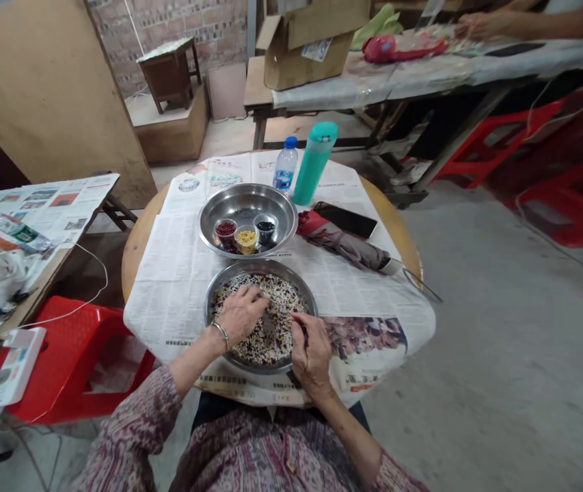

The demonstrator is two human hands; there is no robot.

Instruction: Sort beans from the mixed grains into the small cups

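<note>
A steel basin [210, 295] in front of me holds a layer of mixed grains and beans [270, 335], white, yellow and dark. My left hand [242, 316], with a bracelet at the wrist, reaches over the left rim with its fingers curled down at the grains; its fingertips are partly hidden. At the right rim is my right hand [312, 350], thumb and forefinger drawn together over the grains. Whatever it pinches is too small to name. Behind stands a larger steel basin [283, 212] with cups of red beans [225, 231], yellow beans [246, 238] and black beans [264, 227].
Newspaper [168, 273] covers the round table. A water bottle [286, 166], a green flask [314, 164], a phone [347, 220] and a folded umbrella [345, 244] stand or lie beyond the basins. A red stool [73, 362] is at left. Another person's hands [476, 27] show at the far table.
</note>
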